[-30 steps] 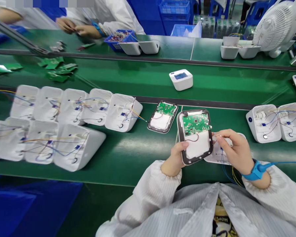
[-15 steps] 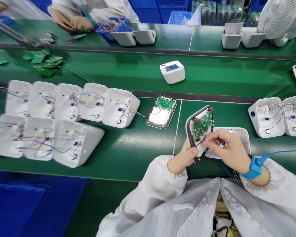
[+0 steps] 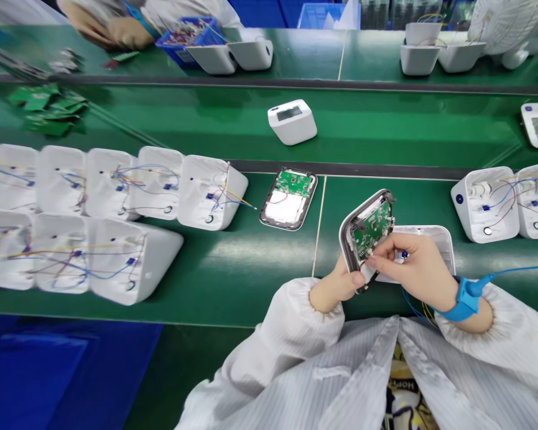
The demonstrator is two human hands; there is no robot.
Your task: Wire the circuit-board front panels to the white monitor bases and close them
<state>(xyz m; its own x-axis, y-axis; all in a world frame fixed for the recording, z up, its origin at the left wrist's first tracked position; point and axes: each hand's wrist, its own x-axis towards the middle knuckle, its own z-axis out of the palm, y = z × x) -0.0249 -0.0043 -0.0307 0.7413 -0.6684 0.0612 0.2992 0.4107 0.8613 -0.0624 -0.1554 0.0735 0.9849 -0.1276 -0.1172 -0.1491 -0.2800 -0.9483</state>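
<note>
Tilted up in my left hand [image 3: 338,285] is a front panel [image 3: 348,239] with a dark rim and a green circuit board [image 3: 376,227] on its inner side. My left thumb presses on the panel's lower edge. The thumb and forefinger of my right hand [image 3: 412,266] are pinched at the board's lower edge, on a thin wire whose end is mostly hidden by the fingertips. A blue wrist strap with a cord [image 3: 465,300] is round my right wrist. Behind this hand lies an open white housing [image 3: 443,245], partly covered, with blue and yellow wires hanging below it.
Another panel with its board [image 3: 289,203] lies left of my hands. Rows of open white housings with wires [image 3: 130,263] stand further left, two more [image 3: 486,206] at right. A white device [image 3: 292,122] sits on the green belt [image 3: 376,128]. A co-worker's hands [image 3: 130,33] are opposite.
My right fingertips have moved slightly down and left along the board's lower edge. The white device and the pile of green boards on the belt have shifted left. The view has shifted slightly.
</note>
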